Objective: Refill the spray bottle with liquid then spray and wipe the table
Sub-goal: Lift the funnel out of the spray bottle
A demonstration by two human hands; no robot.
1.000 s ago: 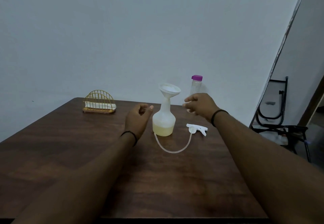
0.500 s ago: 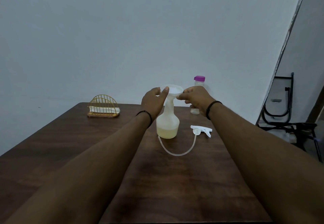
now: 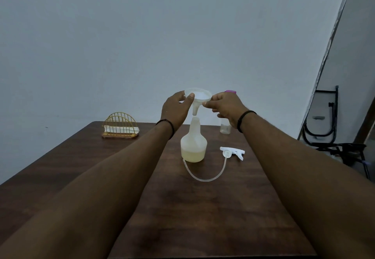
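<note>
A white spray bottle [image 3: 193,145] stands open-necked on the brown table [image 3: 194,208], holding pale yellow liquid in its lower part. Just above its neck hangs a white funnel [image 3: 197,97], its spout clear of the bottle. My left hand [image 3: 176,110] pinches the funnel's left rim and my right hand [image 3: 225,106] pinches its right rim. The white trigger head [image 3: 232,152] with its curved clear tube lies on the table right of the bottle. A clear bottle with a purple cap [image 3: 226,128] stands behind my right hand, mostly hidden.
A gold wire holder with white napkins [image 3: 120,127] sits at the table's back left. A folded black chair frame [image 3: 332,137] stands off the table's right side. A pale wall is close behind the table.
Both hands came to the funnel, took its rim and lifted it out of the spray bottle's neck. The right hand let go of the purple-capped bottle, which now stands on the table.
</note>
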